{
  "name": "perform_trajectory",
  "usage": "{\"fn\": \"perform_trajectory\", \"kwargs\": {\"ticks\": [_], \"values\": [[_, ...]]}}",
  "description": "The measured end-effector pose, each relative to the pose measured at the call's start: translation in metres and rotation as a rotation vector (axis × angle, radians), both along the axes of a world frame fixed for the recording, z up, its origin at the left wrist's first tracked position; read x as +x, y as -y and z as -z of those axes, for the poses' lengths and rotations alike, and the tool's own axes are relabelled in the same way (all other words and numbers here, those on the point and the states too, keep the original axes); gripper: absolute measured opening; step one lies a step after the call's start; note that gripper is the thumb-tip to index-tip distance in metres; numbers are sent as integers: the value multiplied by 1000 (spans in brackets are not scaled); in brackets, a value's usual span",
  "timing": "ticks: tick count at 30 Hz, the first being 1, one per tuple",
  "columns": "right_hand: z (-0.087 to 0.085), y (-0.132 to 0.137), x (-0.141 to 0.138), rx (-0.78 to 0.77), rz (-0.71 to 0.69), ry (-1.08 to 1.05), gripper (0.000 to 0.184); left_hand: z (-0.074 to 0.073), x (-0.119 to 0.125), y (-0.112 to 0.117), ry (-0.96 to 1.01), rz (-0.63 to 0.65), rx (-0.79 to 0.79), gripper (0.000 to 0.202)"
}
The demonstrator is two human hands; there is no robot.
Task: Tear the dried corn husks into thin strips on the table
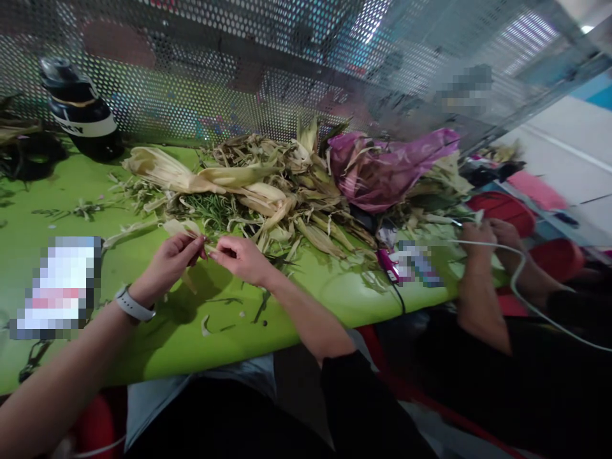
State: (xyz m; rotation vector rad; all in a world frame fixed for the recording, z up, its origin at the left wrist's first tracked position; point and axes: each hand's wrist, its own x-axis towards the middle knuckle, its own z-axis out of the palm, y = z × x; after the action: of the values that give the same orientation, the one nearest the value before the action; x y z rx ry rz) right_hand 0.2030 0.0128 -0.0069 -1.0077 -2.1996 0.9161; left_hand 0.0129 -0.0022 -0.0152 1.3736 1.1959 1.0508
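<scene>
My left hand (pixel 168 262), with a white watch on its wrist, pinches a thin strip of dried corn husk (pixel 191 234) above the green table (pixel 201 344). My right hand (pixel 241 258) pinches the same strip from the other side, fingertips almost touching the left ones. Both hands sit just in front of a big heap of dried husks and green stalks (pixel 268 191).
A purple plastic bag (pixel 382 169) lies on the heap. A black and white helmet (pixel 81 108) stands at the back left against a perforated metal screen. Another person's hands (pixel 482 236) work at the table's right end, near a white cable (pixel 521 280) and red stools.
</scene>
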Motion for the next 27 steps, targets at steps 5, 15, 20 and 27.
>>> {"fn": "perform_trajectory", "kwargs": {"ticks": [5, 15, 20, 27], "values": [[-1, 1, -1, -82, -64, -83, 29, 0, 3, -1, -100, 10, 94, 33], [-6, 3, 2, -213, -15, -196, 29, -9, -1, 4, -210, 145, 103, 36], [-10, -7, 7, -444, 183, -314, 46, -17, -4, 9, -56, 315, -31, 33], [5, -7, -8, -624, 148, -707, 30, -15, -2, 8, -53, 418, -129, 36]]}}
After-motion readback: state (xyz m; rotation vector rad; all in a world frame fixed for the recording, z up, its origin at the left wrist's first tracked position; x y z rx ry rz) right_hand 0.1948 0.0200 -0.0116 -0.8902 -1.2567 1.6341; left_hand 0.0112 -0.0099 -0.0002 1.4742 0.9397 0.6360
